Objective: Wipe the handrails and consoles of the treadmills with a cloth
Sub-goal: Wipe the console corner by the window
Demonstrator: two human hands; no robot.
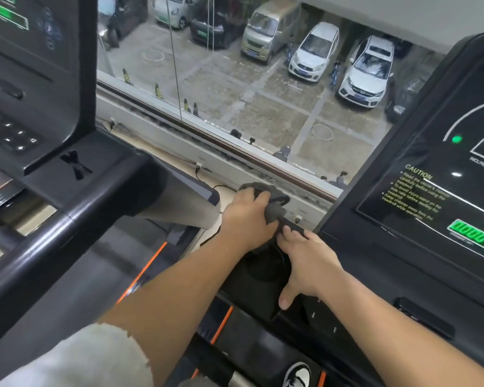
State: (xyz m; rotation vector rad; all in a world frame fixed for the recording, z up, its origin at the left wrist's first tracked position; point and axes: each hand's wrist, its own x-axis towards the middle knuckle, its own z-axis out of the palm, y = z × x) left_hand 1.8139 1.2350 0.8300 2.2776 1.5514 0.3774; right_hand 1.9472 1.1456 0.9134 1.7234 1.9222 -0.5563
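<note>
My left hand (248, 216) is shut on a dark grey cloth (274, 203), pressed against the far left corner of the right treadmill's black console (419, 208). My right hand (309, 263) rests flat on the console's left tray beside a round cup holder (263, 265), its fingers spread and the thumb pointing down. The console's screen shows green digits and a caution text. To the left stands a second treadmill, with its black console (34, 88) and a thick black handrail (56, 238).
A large window (235, 88) lies straight ahead, with parked cars outside below. Power cables and sockets run along the sill (201, 166). A narrow gap with orange-trimmed treadmill decks (148, 263) separates the two machines.
</note>
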